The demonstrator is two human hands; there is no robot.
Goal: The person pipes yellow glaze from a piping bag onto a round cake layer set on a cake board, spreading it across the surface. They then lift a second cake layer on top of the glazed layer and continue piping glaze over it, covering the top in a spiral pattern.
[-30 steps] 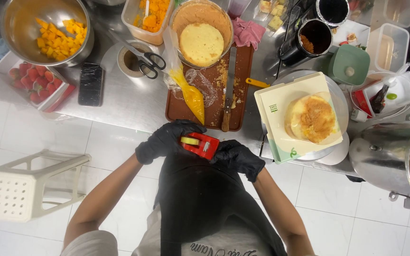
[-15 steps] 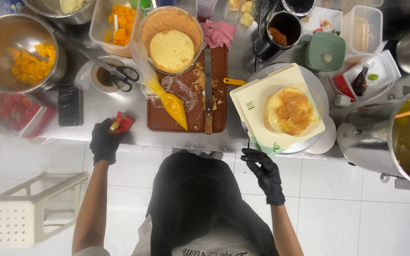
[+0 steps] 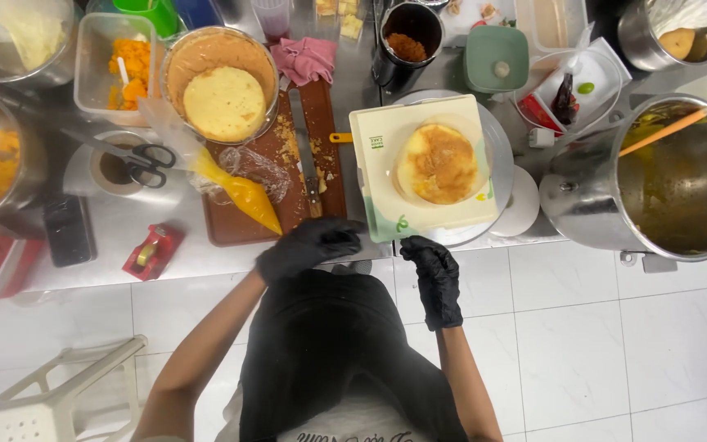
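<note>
While both gloved hands sit at the near edge of the steel counter, neither one holds anything. The left hand [image 3: 308, 248] lies palm down with fingers loosely curled, resting just below the brown cutting board [image 3: 231, 221] and touching the near left corner of the square cake board [image 3: 374, 131]. The right hand [image 3: 433, 274] hangs a little lower, fingers together and slack, its fingertips just under the front edge of that same cake board.

Directly beyond the right hand, on the cake board, sits a round sponge layer [image 3: 438, 164], golden and bare on top; the board itself rests on a turntable [image 3: 502, 155]. No cream or filling shows on it, so by my reading the layering has only begun: one base placed, nothing spread.

Beyond the left hand lies a piping bag of orange filling [image 3: 243, 192], full and pointed toward the hand, with a long knife [image 3: 306, 155] beside it on the cutting board. Farther up stands a second sponge round in a lined tin [image 3: 222, 102], not yet turned out. Well off to the left of the left hand a small red tape dispenser [image 3: 151, 250] lies on the counter, apart from both hands. Filling, stacking and finishing all appear to remain.
</note>
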